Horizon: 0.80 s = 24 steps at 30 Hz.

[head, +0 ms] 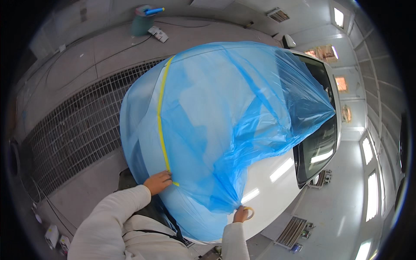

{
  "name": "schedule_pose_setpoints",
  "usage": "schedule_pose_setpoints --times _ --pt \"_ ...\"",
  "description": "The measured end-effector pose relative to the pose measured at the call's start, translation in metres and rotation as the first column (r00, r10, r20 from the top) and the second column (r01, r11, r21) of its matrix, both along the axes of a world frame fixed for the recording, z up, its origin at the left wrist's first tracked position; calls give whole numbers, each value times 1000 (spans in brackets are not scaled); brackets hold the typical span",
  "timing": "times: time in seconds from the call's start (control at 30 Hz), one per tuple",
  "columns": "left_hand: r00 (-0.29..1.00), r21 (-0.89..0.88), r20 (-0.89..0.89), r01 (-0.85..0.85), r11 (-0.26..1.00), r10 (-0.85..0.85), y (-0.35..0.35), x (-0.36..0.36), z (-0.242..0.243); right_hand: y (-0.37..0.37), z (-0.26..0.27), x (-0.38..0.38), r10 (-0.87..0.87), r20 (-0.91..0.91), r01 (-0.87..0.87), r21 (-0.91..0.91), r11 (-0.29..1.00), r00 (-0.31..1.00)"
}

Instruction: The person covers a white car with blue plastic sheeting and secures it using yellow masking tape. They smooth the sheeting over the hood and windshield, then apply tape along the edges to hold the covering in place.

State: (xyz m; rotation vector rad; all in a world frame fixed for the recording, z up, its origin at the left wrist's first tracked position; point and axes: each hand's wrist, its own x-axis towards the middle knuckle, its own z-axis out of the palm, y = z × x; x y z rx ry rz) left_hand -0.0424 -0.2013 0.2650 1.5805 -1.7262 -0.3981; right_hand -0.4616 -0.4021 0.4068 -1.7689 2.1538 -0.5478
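Translucent blue masking film (208, 107) is draped over the hood and part of the windshield of a white car (269, 185). A strip of yellow masking tape (160, 120) runs across the film near the front of the car. My left hand (158, 182) rests on the lower end of that strip, its fingers bent against the surface; whether it pinches anything is hidden. Gathered folds of film run into my right hand (240, 214), which grips them over the bare part of the hood. A roll of tape (249, 213) is held in the same hand.
The windshield (320, 146) lies to the right, partly under film. Metal floor grating (81, 120) stretches along the left. A bin (143, 22) with a blue roll on top stands by the far wall. Slatted metal frames (291, 230) sit at the lower right.
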Motion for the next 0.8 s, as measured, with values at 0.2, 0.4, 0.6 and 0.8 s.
schedule_pose_setpoints --times 0.2,0.4,0.6,0.8 --pt "997 58 74 6 998 -10 31 3 -24 40 -42 -68 -89 -86 102 157 982 992" --pt "992 106 59 -113 988 107 56 -31 -15 74 -25 -114 -223 -219 267 200 943 950" --pt "933 158 359 -101 982 38 68 -48 -14 94 -15 -165 -372 -298 413 89 906 879" --pt "997 258 53 43 965 -59 56 -13 10 104 -4 -173 -453 -328 484 15 875 829"
